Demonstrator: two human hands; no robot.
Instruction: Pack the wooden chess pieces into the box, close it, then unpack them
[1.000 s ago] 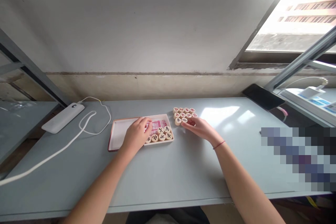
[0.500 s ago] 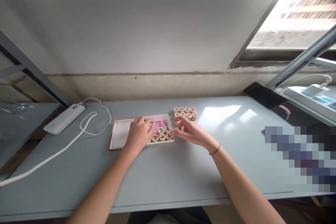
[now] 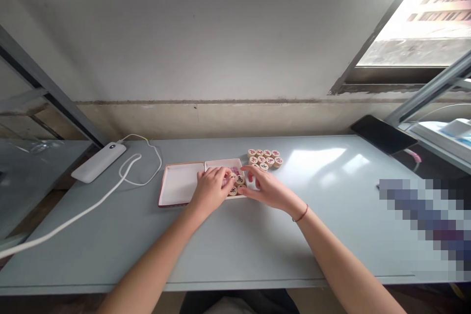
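On the desk lies an open flat box, its shallow lid (image 3: 182,184) to the left and its tray (image 3: 222,162) to the right. Several round Chinese chess pieces (image 3: 240,180) with black characters sit in the tray's right part. My left hand (image 3: 212,185) is over the tray, fingers bent and thumb apart, tips at the pieces; their exact contact is hidden. My right hand (image 3: 268,187) reaches over the tray's right edge, thumb and forefinger spread around the pieces. Behind it, red-marked pieces (image 3: 270,161) stand in rows on the desk, with a black-marked piece (image 3: 264,167) in front.
A white power bank (image 3: 98,162) with a white cable (image 3: 91,206) lies on the left of the grey desk (image 3: 235,245). A dark phone or tablet (image 3: 382,134) leans at the back right. Metal posts rise at both sides, and a blurred-out patch covers the right edge.
My left hand has moved right over the tray to the pieces. My right hand has drawn back from the front of the rows towards the tray, uncovering a black-marked piece. The view has shifted slightly.
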